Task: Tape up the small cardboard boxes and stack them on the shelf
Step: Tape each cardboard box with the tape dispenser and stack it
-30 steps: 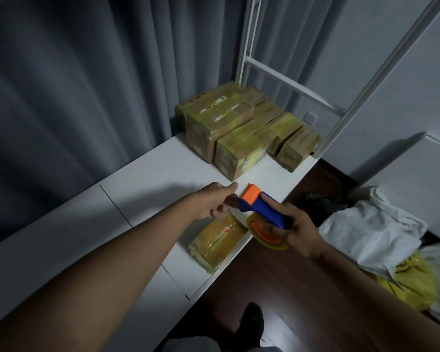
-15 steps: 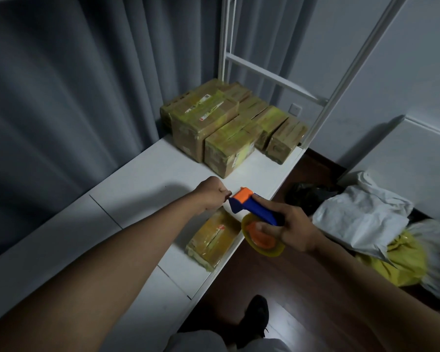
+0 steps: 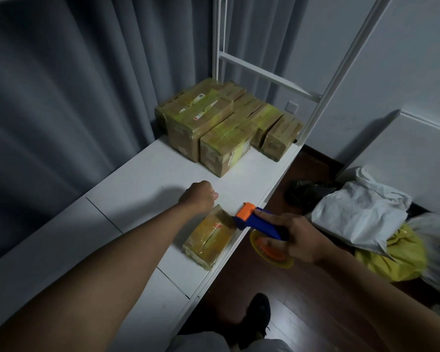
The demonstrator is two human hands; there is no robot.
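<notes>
Curtain [image 3: 61, 97]: grey folds hanging behind the shelf, filling the left and back of the view.
Shelf [image 3: 142, 189]: long white board running from lower left to upper right, with a white metal frame [image 3: 325, 97] rising at its far end.
Floor [image 3: 302, 313]: dark wood to the right of the shelf; a dark shoe [image 3: 258, 313] stands on it near the bottom.
Bags [image 3: 361, 214]: crumpled white plastic on the floor at right, with a yellow bag [image 3: 396, 260] just below it and a black one [image 3: 305, 191] beside it.
Stacked boxes [image 3: 226, 128]: a cluster of taped cardboard boxes, packed touching one another at the far end of the shelf.
Small box [image 3: 211, 237]: lies flat near the shelf's front edge, between the two hands, wrapped in yellowish tape.
Left hand [image 3: 201, 196]: fingers curled into a loose fist just past the small box's far end; whether it pinches a tape end I cannot tell.
Right hand [image 3: 295, 240]: wrapped round the handle of the tape dispenser.
Tape dispenser [image 3: 259, 222]: blue body, orange head at the small box's far right corner, yellow roll hanging off the shelf edge.
</notes>
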